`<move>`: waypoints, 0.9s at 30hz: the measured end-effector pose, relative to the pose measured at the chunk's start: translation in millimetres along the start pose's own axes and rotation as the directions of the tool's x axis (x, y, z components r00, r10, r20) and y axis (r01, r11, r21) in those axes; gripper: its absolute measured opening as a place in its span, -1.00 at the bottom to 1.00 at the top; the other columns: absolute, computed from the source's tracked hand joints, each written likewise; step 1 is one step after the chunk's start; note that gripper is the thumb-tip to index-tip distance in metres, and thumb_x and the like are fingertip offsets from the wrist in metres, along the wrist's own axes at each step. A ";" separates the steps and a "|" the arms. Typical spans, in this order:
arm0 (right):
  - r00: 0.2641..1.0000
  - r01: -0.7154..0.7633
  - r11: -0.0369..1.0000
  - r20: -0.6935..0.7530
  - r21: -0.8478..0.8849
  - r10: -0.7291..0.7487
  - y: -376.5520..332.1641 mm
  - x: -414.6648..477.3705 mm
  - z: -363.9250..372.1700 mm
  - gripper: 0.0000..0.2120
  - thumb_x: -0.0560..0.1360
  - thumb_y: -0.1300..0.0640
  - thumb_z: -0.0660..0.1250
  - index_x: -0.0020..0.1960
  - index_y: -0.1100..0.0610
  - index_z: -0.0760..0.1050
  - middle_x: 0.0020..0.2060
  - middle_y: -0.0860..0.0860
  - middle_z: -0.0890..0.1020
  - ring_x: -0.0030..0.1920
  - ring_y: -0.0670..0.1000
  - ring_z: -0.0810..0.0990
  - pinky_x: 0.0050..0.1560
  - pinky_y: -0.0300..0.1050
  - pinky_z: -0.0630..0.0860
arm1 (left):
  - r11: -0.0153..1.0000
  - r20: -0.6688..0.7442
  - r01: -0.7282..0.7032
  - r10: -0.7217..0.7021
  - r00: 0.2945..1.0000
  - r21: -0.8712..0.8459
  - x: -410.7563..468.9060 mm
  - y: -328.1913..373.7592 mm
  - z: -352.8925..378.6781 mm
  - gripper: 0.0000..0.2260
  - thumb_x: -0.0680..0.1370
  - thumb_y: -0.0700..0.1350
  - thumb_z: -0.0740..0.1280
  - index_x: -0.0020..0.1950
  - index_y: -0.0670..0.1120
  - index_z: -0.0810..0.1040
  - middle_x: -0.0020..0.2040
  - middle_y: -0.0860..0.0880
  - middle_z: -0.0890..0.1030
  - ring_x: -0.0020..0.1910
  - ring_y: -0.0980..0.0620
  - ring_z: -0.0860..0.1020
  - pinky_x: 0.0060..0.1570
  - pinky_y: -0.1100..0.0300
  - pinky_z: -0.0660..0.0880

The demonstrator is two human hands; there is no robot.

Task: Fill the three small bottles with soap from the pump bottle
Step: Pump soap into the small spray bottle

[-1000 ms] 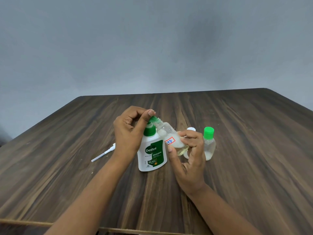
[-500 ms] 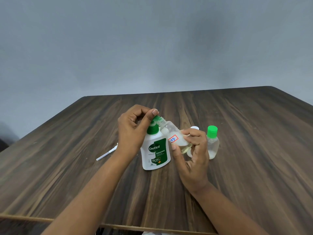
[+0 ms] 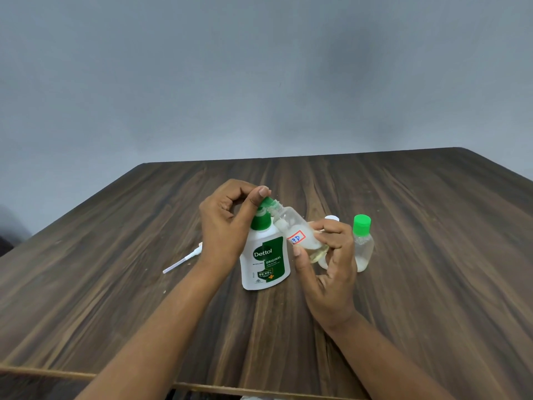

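The head view shows a dark wood-grain worktop with one pump bottle standing upright near its middle; it is white and opaque with a green label, so its fill cannot be told. The left hand is at its top, fingers curled in and the thumb tip laid on the green pump head. The right hand grips the labelled bottle at its base between thumb and fingers; this bottle is small, clear and uncapped, and is tilted so that its open mouth meets the pump's spout just right of the head. A little pale yellowish liquid lies pooled at its lower end by the fingers, and the rest of it looks empty; its sticker is white with a red border and blue handwriting. Behind the right hand stands a white-capped bottle, mostly hidden, its contents not to be told. Just right of it stands a green-capped bottle, upright, closed and clear, with pale liquid inside, though the level is hard to read. Left of the pump bottle and apart from it, a thin white tube lies flat on the worktop, one end behind the left wrist. By count: one pump bottle; three small bottles, one held and two standing; one tube; two hands, both holding; a plain grey wall rises behind the far edge.
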State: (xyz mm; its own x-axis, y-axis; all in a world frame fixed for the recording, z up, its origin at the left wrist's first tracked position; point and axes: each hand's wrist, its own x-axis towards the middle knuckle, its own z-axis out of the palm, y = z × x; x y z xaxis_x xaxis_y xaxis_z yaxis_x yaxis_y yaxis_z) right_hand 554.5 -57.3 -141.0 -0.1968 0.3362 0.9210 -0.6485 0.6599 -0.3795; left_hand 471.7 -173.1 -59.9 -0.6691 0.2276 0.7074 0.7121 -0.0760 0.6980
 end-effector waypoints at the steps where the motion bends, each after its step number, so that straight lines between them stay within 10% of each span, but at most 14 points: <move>1: 1.000 0.005 1.000 -0.002 -0.001 -0.005 -0.2 0.4 0.2 -0.81 0.59 0.03 0.26 0.07 0.13 0.33 0.16 -0.30 0.38 0.05 -0.03 0.48 -0.04 -0.04 0.51 | 1.000 0.002 0.001 -0.001 1.000 -0.001 1.0 1.3 -0.4 -0.74 0.45 0.02 0.36 -0.19 -0.18 0.64 -0.25 -0.10 0.64 -0.22 -0.03 0.61 -0.18 0.13 0.53; 13: 1.000 -0.014 1.000 -0.027 0.006 0.015 -1.0 3.0 -1.9 -0.82 0.60 0.08 0.23 0.15 0.14 0.34 0.19 -0.27 0.40 0.14 -0.12 0.46 0.10 -0.26 0.42 | 0.998 0.059 0.033 -0.036 0.998 0.060 4.3 6.0 -2.4 -0.84 0.47 -0.07 0.38 -0.22 -0.15 0.64 -0.26 -0.03 0.64 -0.24 0.06 0.60 -0.18 0.22 0.49; 27: 1.000 -0.009 1.000 -0.025 -0.013 0.009 -3.5 5.3 -3.3 -0.71 0.48 0.14 0.39 0.16 0.11 0.42 0.14 -0.01 0.42 0.15 0.08 0.49 -0.05 0.19 0.55 | 0.945 0.240 -0.089 0.011 0.971 0.315 19.2 31.9 -23.7 -0.87 0.48 -0.13 0.33 -0.08 -0.04 0.68 -0.09 0.03 0.60 -0.07 0.15 0.56 -0.06 0.34 0.46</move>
State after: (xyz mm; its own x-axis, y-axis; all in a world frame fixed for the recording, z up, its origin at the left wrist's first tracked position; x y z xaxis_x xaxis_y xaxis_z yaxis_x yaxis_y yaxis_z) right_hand 558.2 -55.6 -135.1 -0.1835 0.3589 0.9152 -0.6373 0.6654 -0.3888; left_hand 476.5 -194.2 -21.4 -0.5906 0.4535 0.6675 0.7992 0.2139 0.5617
